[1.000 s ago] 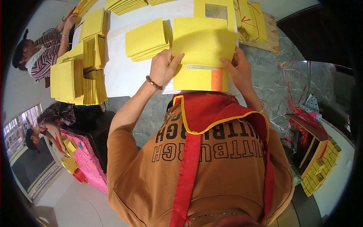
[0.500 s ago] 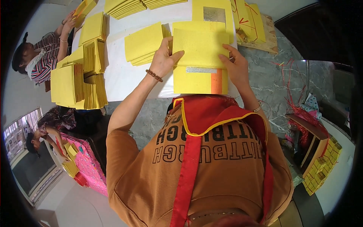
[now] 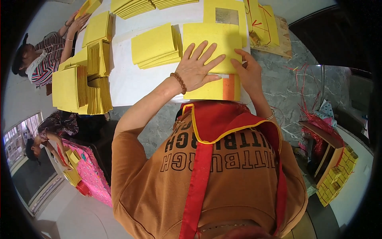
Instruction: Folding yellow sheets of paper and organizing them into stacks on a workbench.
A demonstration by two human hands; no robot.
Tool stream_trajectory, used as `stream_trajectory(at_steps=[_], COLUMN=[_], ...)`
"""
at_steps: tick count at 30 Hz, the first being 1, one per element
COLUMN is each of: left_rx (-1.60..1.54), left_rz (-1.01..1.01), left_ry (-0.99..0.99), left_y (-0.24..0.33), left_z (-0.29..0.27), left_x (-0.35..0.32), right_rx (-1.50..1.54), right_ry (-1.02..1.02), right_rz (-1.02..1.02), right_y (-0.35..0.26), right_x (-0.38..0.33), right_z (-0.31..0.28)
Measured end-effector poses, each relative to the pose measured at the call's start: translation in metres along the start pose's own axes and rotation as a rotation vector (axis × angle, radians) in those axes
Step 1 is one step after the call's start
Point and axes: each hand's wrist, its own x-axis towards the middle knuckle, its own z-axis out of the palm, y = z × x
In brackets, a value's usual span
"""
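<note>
My left hand (image 3: pixel 195 68), with a bead bracelet on the wrist, lies flat with spread fingers on a yellow paper sheet (image 3: pixel 207 38). This sheet tops a pile whose lower sheet shows an orange stripe (image 3: pixel 228 88). My right hand (image 3: pixel 250 71) pinches the sheet's right edge between thumb and fingers. The pile sits at the near edge of a white table (image 3: pixel 131 81), just beyond my brown shirt and red apron.
A fanned pile of yellow sheets (image 3: pixel 155 44) lies left of my hands, and a sheet with a foil square (image 3: pixel 227 16) lies beyond. Tall yellow stacks (image 3: pixel 71 87) stand far left beside a person in a striped shirt (image 3: pixel 41 59). Red strings (image 3: pixel 308 111) and a wooden crate (image 3: pixel 332 171) are right.
The yellow sheet has slid away from me onto the pile. My left hand left its edge and now presses flat on top; my right hand followed along the right edge.
</note>
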Motion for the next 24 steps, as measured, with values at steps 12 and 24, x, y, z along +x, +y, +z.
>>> stream_trajectory(at_steps=[12,24], left_rx=[0.017,0.288], left_rz=[0.022,0.188], left_ry=[0.019,0.118], left_y=[-0.001,0.005], left_z=[0.000,0.001], left_x=[0.002,0.002], right_rx=[0.519,0.734], right_ry=[-0.063,-0.128], right_rz=[-0.014,0.154], right_y=[0.030,0.025], right_x=[-0.021,-0.023], right_z=[0.021,0.010])
